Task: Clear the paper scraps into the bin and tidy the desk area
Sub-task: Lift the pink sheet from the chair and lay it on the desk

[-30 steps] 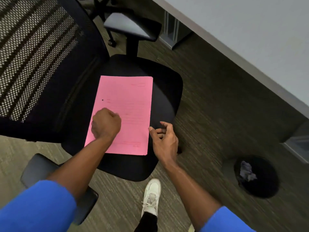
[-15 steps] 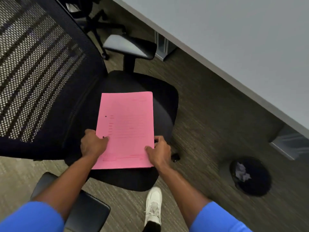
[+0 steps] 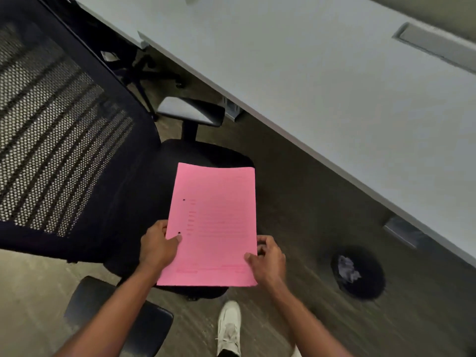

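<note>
Pink sheet lifted off the chair, bin already holding a scrap, desk bare in view.

The grey desk shows no scraps on the part in view, so that side looks largely done. The black office chair stands pulled out from it, probably still to be pushed in. Over its seat the pink paper is held flat by both hands: the left hand pinches the left edge, thumb on top, and the right hand is closed on the lower right corner. The round black bin sits on the floor to the right, near the desk, with one crumpled scrap inside. Whether this sheet goes there or onto the desk is undecided.
</note>
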Action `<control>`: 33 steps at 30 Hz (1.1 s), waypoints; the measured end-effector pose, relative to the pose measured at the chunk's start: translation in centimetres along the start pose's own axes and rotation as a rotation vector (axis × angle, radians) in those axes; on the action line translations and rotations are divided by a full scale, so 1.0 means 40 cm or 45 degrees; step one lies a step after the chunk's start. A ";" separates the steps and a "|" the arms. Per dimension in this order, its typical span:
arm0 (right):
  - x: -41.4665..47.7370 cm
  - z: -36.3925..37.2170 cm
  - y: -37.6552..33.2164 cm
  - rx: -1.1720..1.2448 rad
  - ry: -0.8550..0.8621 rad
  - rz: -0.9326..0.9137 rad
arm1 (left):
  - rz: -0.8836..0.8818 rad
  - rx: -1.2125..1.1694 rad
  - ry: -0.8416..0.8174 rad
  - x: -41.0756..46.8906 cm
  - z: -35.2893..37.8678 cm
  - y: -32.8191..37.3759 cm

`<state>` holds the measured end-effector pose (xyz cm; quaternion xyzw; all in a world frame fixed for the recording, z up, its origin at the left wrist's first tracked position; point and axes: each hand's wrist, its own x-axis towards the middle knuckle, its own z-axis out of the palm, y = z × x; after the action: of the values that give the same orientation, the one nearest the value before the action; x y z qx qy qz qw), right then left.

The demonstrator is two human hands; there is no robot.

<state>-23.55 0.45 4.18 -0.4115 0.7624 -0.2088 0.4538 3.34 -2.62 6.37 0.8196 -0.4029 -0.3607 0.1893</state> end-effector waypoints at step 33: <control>-0.345 -0.588 -0.185 0.140 0.329 -0.117 | 0.466 -0.132 -0.319 -0.349 -0.118 0.487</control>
<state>-37.16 6.17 28.26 -0.3902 0.7822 -0.3222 0.3635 -9.16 -3.16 27.35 0.6708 -0.5462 -0.4396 0.2417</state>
